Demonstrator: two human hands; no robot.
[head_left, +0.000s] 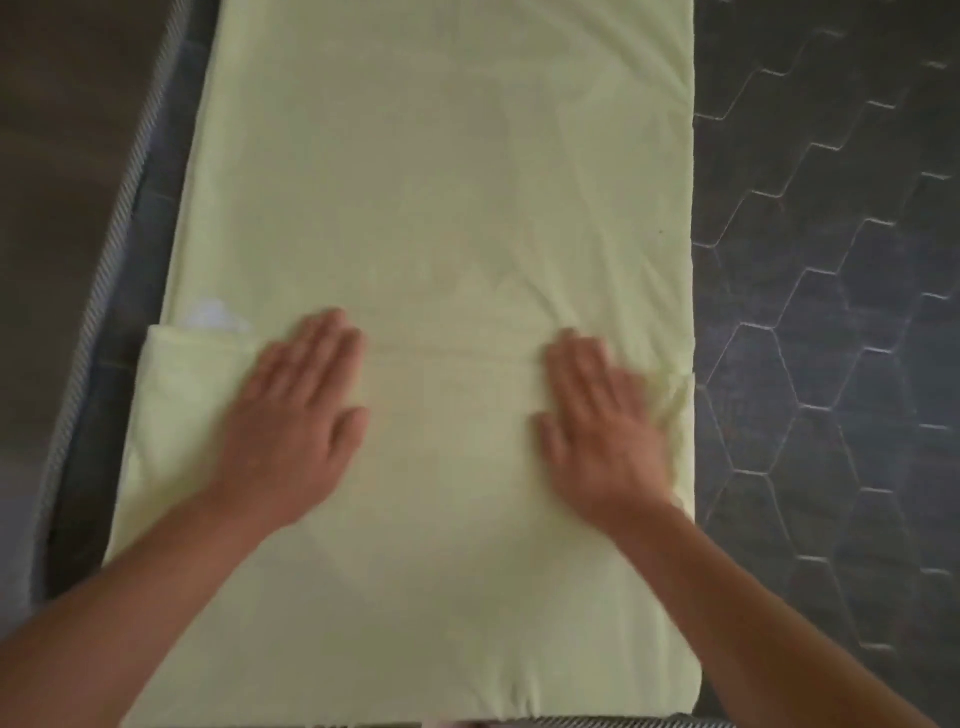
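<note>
Head view: left hand (296, 410) and right hand (602, 421) both lay flat, fingers straight, palms pressed on the sheet (441, 208) — gripping nothing. Hands sat on the near folded layer, fingertips at its far edge. Sheet was pale yellow, spread lengthwise over a dark hex-quilted mattress (831, 312) — striped edging (109, 249) ran along the left.

the left hand (296, 415) and right hand (602, 421) are shown bare, forearms (130, 613) likewise, down to the frame's lower corners.
</note>
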